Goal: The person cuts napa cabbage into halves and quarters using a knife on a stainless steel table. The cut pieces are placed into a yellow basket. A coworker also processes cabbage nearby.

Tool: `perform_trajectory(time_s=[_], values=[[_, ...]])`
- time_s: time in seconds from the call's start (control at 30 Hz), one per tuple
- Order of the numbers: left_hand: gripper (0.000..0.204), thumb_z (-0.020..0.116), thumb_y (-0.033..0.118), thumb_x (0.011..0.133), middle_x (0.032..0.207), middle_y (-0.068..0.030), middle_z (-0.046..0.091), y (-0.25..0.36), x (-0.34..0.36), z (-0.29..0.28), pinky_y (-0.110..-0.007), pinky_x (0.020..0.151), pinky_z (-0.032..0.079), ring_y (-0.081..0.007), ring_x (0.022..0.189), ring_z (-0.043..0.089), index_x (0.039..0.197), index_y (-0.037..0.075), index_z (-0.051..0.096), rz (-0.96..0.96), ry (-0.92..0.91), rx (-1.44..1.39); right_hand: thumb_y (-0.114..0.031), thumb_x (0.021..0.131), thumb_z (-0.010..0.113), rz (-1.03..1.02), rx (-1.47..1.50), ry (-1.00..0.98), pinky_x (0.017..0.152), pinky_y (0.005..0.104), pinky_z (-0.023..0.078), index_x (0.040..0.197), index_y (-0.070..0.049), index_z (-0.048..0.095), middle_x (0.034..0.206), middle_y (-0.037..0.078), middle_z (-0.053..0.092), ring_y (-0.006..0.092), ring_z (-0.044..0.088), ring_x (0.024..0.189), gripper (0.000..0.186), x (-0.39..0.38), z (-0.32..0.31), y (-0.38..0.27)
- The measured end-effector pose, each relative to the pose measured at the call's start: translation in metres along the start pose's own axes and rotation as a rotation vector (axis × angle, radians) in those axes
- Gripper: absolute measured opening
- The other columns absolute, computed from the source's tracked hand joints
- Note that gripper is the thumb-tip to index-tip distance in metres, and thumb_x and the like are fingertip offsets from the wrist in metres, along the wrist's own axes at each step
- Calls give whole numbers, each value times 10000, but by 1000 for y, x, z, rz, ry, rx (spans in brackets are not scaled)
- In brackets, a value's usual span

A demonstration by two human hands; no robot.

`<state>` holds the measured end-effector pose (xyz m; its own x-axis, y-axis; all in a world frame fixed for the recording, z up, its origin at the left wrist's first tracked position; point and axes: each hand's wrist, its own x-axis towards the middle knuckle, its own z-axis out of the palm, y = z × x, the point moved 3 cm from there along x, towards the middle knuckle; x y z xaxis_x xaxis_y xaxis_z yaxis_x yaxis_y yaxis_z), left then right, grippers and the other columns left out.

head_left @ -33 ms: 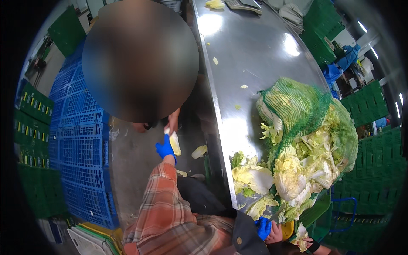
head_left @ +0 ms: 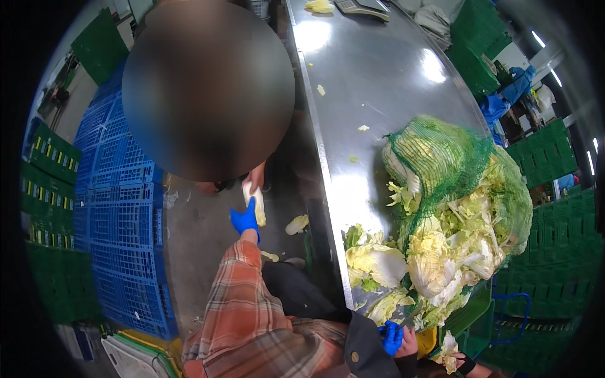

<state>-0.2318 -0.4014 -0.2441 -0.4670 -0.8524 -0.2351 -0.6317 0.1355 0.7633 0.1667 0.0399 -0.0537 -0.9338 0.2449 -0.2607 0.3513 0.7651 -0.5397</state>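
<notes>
My left hand point(head_left: 244, 222), in a blue glove at the end of an orange plaid sleeve, reaches out over the floor and grips the side of a white and yellow napa cabbage leaf point(head_left: 261, 212). Another person's bare hand point(head_left: 255, 176) holds the leaf's white upper end. Down by the table edge, my right hand point(head_left: 392, 338), also gloved in blue, has its fingers curled; what they may hold is hidden. Touching or close beside it is a co-worker's bare hand point(head_left: 408, 343). Loose cabbage leaves point(head_left: 378, 263) lie on the table near there.
A green net sack point(head_left: 435, 148) of cabbage lies open on the steel table point(head_left: 359, 69), spilling leaves. Blue plastic crates point(head_left: 126, 239) are stacked at left, green crates point(head_left: 561, 252) at right. A cabbage piece point(head_left: 296, 225) is by the table's side. A co-worker's other hand point(head_left: 465, 363) holds a leaf.
The cabbage leaf has shifted slightly, and my left hand's finger now lies further over its side. The other person's hand has moved a little. My right hand looks nearly unchanged.
</notes>
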Motion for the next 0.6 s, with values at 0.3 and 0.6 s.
perform_trajectory(time_s=[0.3, 0.6], values=[[862, 672, 401, 771, 1320, -151, 396, 140, 33, 19, -422, 935, 382, -303, 1194, 421, 1407, 98, 175, 221, -791, -522, -191, 834, 516, -623, -396, -88, 897, 403, 432, 1099, -97, 551, 1226, 127, 496, 296, 478, 1137, 283, 100, -8, -65], [570, 575, 389, 854, 1241, -90, 491, 334, -22, 62, -447, 885, 439, -263, 1102, 507, 1308, 107, 378, -58, -1374, -1285, -163, 860, 431, -653, -551, -242, 1052, 376, 295, 1187, -58, 480, 1320, 142, 422, 264, 321, 1290, 348, 110, -20, -64]])
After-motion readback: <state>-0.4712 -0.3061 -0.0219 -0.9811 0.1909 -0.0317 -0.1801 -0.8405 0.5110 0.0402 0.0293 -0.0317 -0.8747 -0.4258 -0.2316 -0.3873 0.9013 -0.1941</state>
